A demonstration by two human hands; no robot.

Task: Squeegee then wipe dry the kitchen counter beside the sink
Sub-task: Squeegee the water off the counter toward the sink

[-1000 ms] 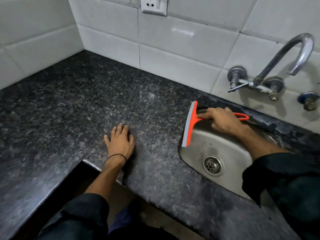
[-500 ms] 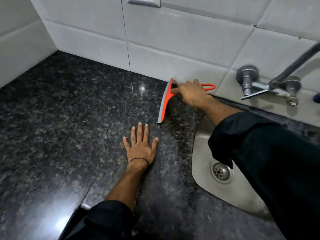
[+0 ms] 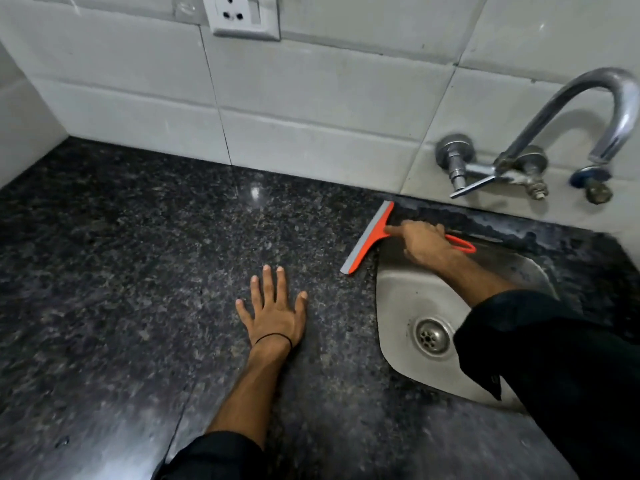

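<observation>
Right now, from the head view, my right hand [image 3: 424, 242] is wrapped around the orange handle of the squeegee [image 3: 369, 237], index finger stretched forward along the neck toward the blade. That blade sits on the counter [image 3: 138, 254] at the left rim of the sink [image 3: 405, 306], its far end almost at the counter's back edge where the tiled wall [image 3: 311, 98] begins, its near end level with the basin's back-left corner. My left hand [image 3: 275, 313] lies flat and wide open on the granite, fingers spread, holding nothing, a little nearer the front edge than the blade and apart from it.

I judge this to be the squeegee step, with the stroke ending at the basin so water drops over the rim. Whether any film of water is left I cannot tell on this speckled stone. The next pass calls for lifting the blade, resetting it farther left, and drawing it sinkward with even pressure. I see no cloth for drying.
</observation>
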